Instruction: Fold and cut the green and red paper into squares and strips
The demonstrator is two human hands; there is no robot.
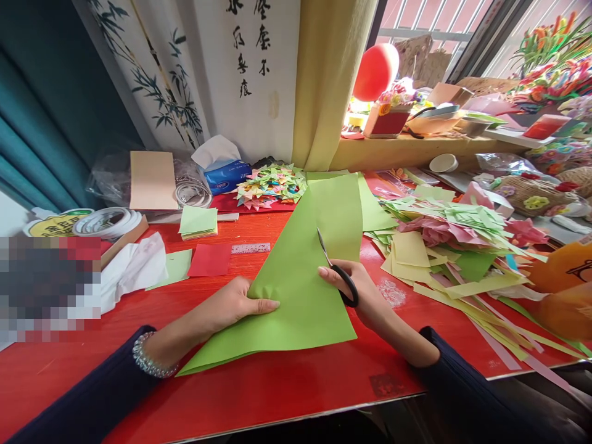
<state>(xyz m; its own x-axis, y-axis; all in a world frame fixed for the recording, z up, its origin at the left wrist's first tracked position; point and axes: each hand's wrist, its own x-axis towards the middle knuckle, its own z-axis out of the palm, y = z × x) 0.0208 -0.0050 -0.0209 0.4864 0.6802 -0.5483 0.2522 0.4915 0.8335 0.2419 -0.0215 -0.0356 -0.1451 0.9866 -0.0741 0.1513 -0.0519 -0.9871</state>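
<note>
A large sheet of green paper [296, 271], folded over on a diagonal, is held up above the red table. My left hand [240, 302] grips its folded left edge, thumb on top and fingers hidden behind. In my right hand [354, 287] is a pair of scissors [348, 285] with black handles, fingers wrapped through the loops. The scissors' blade lies over the paper, pointing up and left. Whether the other blade is behind the sheet I cannot tell. The right part of the sheet stands up past the scissors.
The red table [296, 401] ends at a near edge. Left lie a red paper square [210, 259], a stack of light green squares [198, 221], a ruler [250, 248] and tape rolls [107, 222]. Paper scraps [444, 228] pile up at right. Behind stand folded-paper pieces [271, 186] and a tissue pack [226, 177].
</note>
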